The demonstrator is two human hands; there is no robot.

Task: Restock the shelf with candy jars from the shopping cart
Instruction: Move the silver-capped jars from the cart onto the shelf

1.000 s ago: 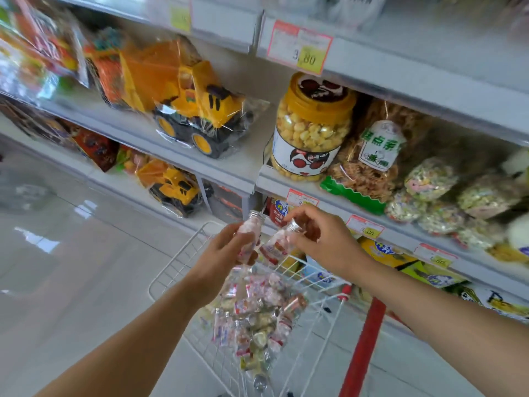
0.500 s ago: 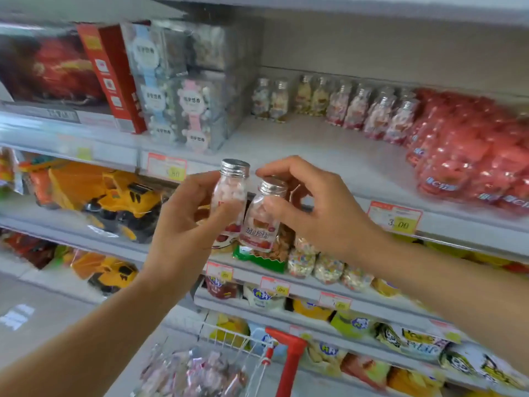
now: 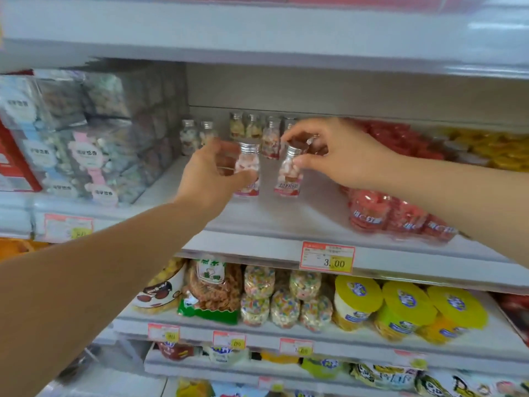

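In the head view, both forearms are seen stretched forward and upward from the lower corners toward the middle shelf (image 3: 286,224). The left hand (image 3: 211,173) is held with its back to the camera, and its fingers (image 3: 243,179) are curled round the body of the left candy jar (image 3: 247,170), with the thumb laid across the front of the label. This jar is kept upright, its silver cap showing above the hand. The right hand (image 3: 337,159) is brought in from the right with the wrist slightly raised; the right candy jar (image 3: 289,173) is pinched at its neck, just under the cap, between the thumb and the bent forefinger, while the remaining fingers are arched above it. That jar is tilted a little, its cap leaning toward the right hand. The two jars are held just beside each other, apart, low over the bare front part of the shelf; whether their bases touch the surface cannot be told. Behind them, a row of small jars (image 3: 252,127) is lined up along the back wall. Clear boxes (image 3: 94,144) are stacked to the left, and red packs (image 3: 395,216) are piled to the right. A price tag (image 3: 327,257) reading 3.00 is fixed to the shelf's front edge, and yellow-lidded tubs (image 3: 400,305) are seen on the shelf below.
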